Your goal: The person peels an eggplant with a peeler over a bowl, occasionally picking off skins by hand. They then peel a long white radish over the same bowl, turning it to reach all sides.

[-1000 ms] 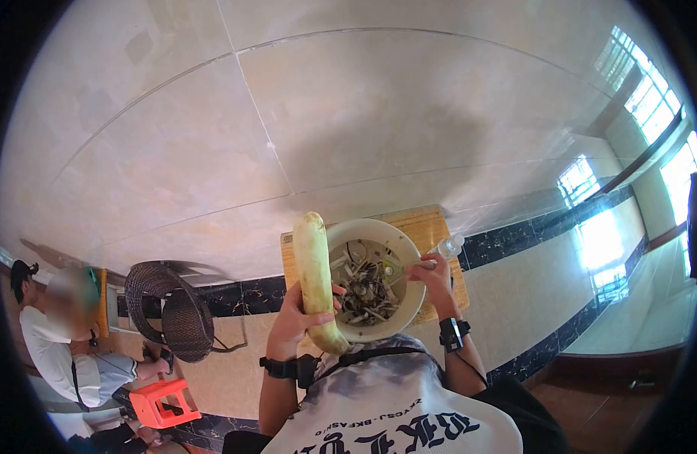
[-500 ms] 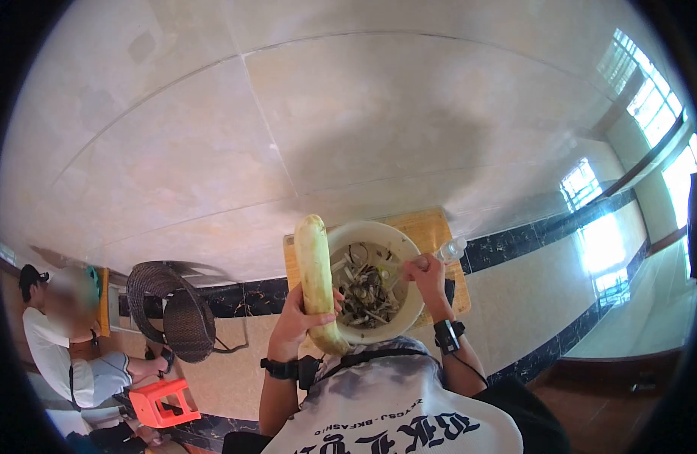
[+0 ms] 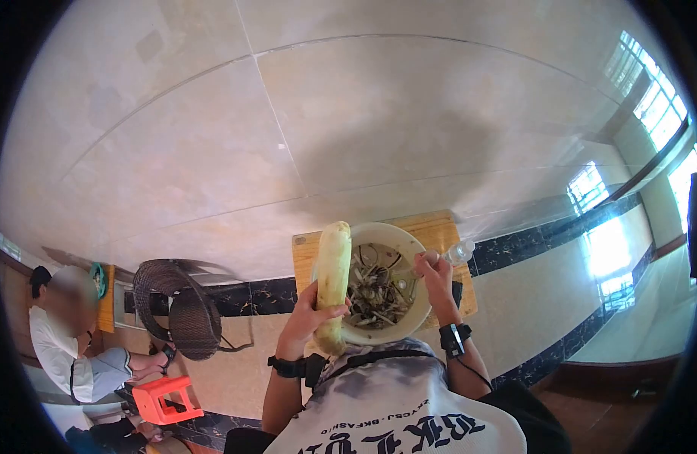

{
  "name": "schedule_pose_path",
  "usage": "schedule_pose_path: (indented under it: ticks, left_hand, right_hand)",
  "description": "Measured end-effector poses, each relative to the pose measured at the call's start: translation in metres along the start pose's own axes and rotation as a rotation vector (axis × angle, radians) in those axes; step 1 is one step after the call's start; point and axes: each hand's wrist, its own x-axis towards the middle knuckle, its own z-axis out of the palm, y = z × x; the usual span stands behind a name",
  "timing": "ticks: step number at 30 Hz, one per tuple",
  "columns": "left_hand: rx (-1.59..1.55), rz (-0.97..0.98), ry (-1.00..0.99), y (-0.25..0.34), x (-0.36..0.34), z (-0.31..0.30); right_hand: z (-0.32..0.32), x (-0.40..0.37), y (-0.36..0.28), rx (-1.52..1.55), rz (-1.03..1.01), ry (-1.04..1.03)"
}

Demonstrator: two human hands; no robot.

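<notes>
My left hand [image 3: 309, 321] is wrapped round the lower part of a long, pale, peeled-looking gourd [image 3: 335, 265]. The gourd stands lengthwise in view over the left side of a whitish basin [image 3: 422, 309], its lower end close to my shirt. Dark and pale strips that look like peelings [image 3: 378, 291] lie inside the basin. At the basin's right rim, my right hand [image 3: 435, 276] is closed with fingers pinched together; what it holds, if anything, I cannot make out.
Beneath the basin is a wooden table [image 3: 437, 223] against the tiled wall. A clear plastic bottle [image 3: 462, 251] is beside my right hand. Leftward are a dark wicker chair [image 3: 193, 325], an orange stool [image 3: 165, 401] and a seated person [image 3: 60, 340].
The gourd's upper end has swung to the right, so it leans less to the left. My right hand remains closed at the basin's right rim. The whole view has shifted slightly.
</notes>
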Motion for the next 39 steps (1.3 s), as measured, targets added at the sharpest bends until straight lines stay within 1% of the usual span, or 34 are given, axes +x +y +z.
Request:
schedule_pose_path:
  ticks: [4, 5, 7, 8, 10, 12, 13, 17, 21, 24, 27, 30, 33, 36, 39]
  left_hand:
    - [0.114, -0.013, -0.002, 0.000, 0.004, 0.003]
    - [0.144, -0.012, -0.020, -0.002, 0.006, 0.002]
    - [0.193, -0.008, -0.031, -0.004, 0.009, 0.001]
    - [0.209, -0.006, -0.027, -0.005, 0.010, 0.002]
    - [0.244, 0.007, -0.006, -0.008, 0.011, 0.004]
    - [0.282, 0.030, 0.031, -0.011, 0.011, 0.005]
    - [0.252, 0.040, 0.033, -0.013, 0.011, 0.004]
    - [0.161, 0.079, 0.052, -0.016, 0.014, 0.008]
    - [0.023, 0.110, 0.107, 0.010, 0.010, 0.033]
    - [0.001, 0.082, 0.087, 0.007, 0.011, 0.031]
    - [0.013, 0.122, 0.047, -0.004, 0.016, 0.028]
    - [-0.040, 0.142, 0.012, -0.006, 0.017, 0.030]
    - [-0.047, 0.222, 0.137, 0.009, 0.011, 0.049]
    - [-0.125, 0.186, 0.147, 0.006, 0.014, 0.047]
    - [-0.115, 0.165, 0.161, -0.003, 0.018, 0.039]
  right_hand:
    - [0.010, 0.010, -0.012, 0.171, -0.085, -0.120]
    - [0.015, 0.011, -0.017, 0.254, -0.074, -0.131]
    - [0.038, 0.000, -0.064, 0.422, -0.051, -0.152]
    - [0.042, 0.000, -0.074, 0.499, -0.011, -0.145]
    - [0.047, 0.002, -0.085, 0.653, 0.069, -0.136]
    - [0.046, 0.007, -0.089, 0.780, 0.091, -0.219]
    - [0.046, 0.008, -0.091, 0.843, 0.102, -0.261]
    - [0.053, 0.001, -0.099, 0.915, 0.152, -0.303]
    - [0.060, -0.007, -0.098, 0.986, 0.172, -0.377]
    - [0.068, -0.014, -0.104, 0.982, 0.167, -0.389]
    - [0.070, -0.018, -0.109, 0.964, 0.143, -0.407]
    - [0.072, -0.022, -0.115, 0.940, 0.122, -0.430]
    - [0.076, -0.026, -0.119, 0.915, 0.096, -0.443]
    - [0.078, -0.029, -0.122, 0.909, 0.070, -0.467]
    - [0.080, -0.030, -0.124, 0.916, 0.056, -0.483]
